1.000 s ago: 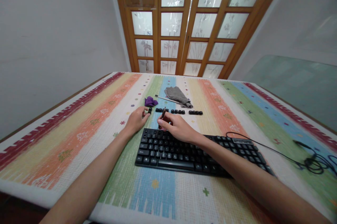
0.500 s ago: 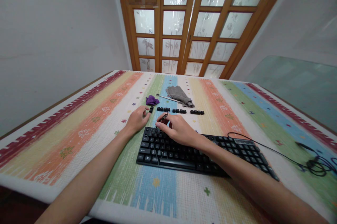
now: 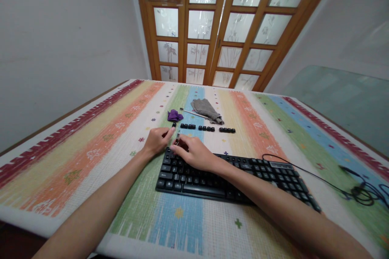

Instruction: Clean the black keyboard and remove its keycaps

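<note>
1. Where we look first, a black keyboard (image 3: 209, 180) lies on the striped tablecloth (image 3: 178, 212), with the right hand (image 3: 196, 153) over its top left part.
2. That hand pinches a small dark thing (image 3: 178, 139) between thumb and finger — we cannot tell if it is a key or a tool.
3. The left hand (image 3: 155, 142) has its thumb and finger close together, right by a lone keycap (image 3: 174, 124). We cannot tell if they grip it.
4. Three groups of four loose keycaps (image 3: 206, 128) sit in a line past the keyboard, so we think the top row is off. Most other keys seem left in place.
5. The brush (image 3: 194, 113), purple cloth (image 3: 175, 116) and grey cloth (image 3: 206, 109) lie untouched.
6. The right arm hides some middle keys, the letters are too tiny to read — and the cable (image 3: 360, 194) runs out of view.
</note>
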{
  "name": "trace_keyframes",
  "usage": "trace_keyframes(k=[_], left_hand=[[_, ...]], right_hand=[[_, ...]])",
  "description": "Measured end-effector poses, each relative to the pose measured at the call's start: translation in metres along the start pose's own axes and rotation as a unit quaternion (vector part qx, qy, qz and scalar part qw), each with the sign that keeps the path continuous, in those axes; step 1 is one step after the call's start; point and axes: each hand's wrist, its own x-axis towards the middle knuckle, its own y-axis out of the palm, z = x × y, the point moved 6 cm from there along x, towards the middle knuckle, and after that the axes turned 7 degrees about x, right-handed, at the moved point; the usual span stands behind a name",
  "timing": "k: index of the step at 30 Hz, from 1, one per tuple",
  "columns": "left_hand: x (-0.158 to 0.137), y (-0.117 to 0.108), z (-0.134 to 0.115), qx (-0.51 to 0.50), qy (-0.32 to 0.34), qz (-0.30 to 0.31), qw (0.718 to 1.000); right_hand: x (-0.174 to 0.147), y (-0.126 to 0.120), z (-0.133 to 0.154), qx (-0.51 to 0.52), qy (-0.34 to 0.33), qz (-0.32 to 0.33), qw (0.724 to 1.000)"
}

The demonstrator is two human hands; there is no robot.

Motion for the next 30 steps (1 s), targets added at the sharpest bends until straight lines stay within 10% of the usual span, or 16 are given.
trace_keyframes(k=[6,20,30], left_hand=[[0.0,0.0,-0.003,-0.022,0.006,0.014,1.0],[0.002,-0.011,0.003,-0.023,-0.016,0.001,1.0],[-0.004,-0.012,0.001,-0.176,-0.011,0.205,0.963]], right_hand=[[0.001,0.013,0.021,-0.155,-0.083,0.036,0.984],[0.022,-0.004,-0.002,-0.009,0.038,0.015,0.999],[0.022,-0.005,-0.022,0.087,0.08,0.001,0.993]])
